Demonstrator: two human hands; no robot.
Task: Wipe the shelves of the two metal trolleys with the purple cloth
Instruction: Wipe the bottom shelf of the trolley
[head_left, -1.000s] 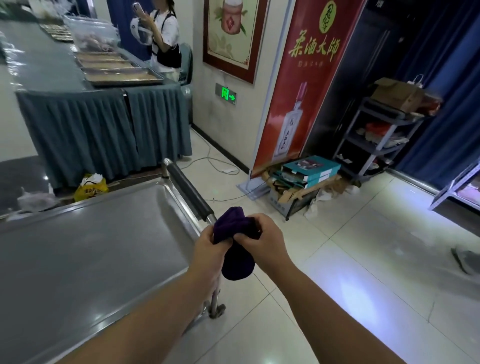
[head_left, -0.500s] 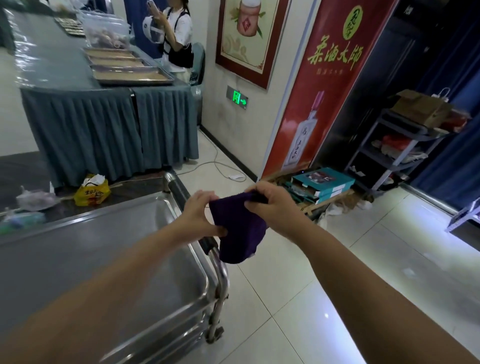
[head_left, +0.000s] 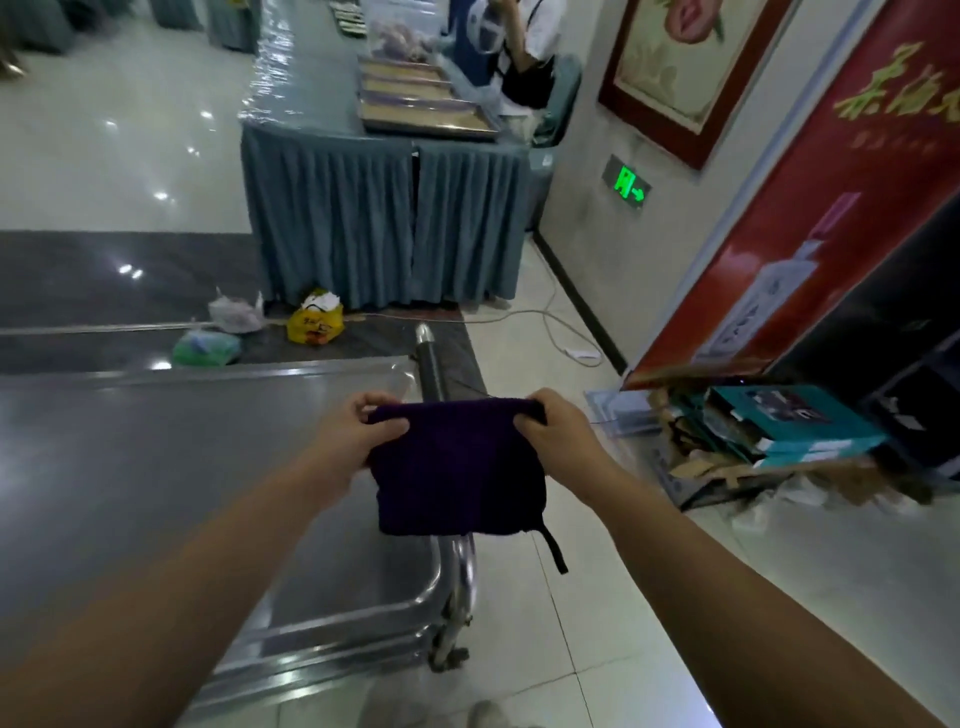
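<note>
I am holding both forearms out ahead of me, bare and slightly bent, angling in toward each other above the near right corner of the metal trolley (head_left: 156, 467). The left hand (head_left: 358, 436) is pinching the upper left corner of the purple cloth (head_left: 457, 467) between thumb and curled fingers. The right hand (head_left: 558, 431) is gripping the upper right corner the same way. The hands are sitting apart, with the cloth's top edge pulled straight between them.

The cloth is hanging below them as a flat dark rectangle in front of the trolley's right end, and a thin strap (head_left: 553, 551) is dangling from its lower right corner. I cannot tell whether its bottom edge is touching the metal behind it.

The cloth is covering the middle of the push handle (head_left: 430, 358), so I am seeing only the black-sleeved far stretch and the bare metal bend underneath. The top shelf is running off the left edge beneath my left forearm. The lower shelves are lying hidden under it, apart from a strip of rim at the near corner. Most of my fingertips are tucked behind the fabric. The stacked boxes (head_left: 789, 421) on the floor to the right are coming through blurred.
</note>
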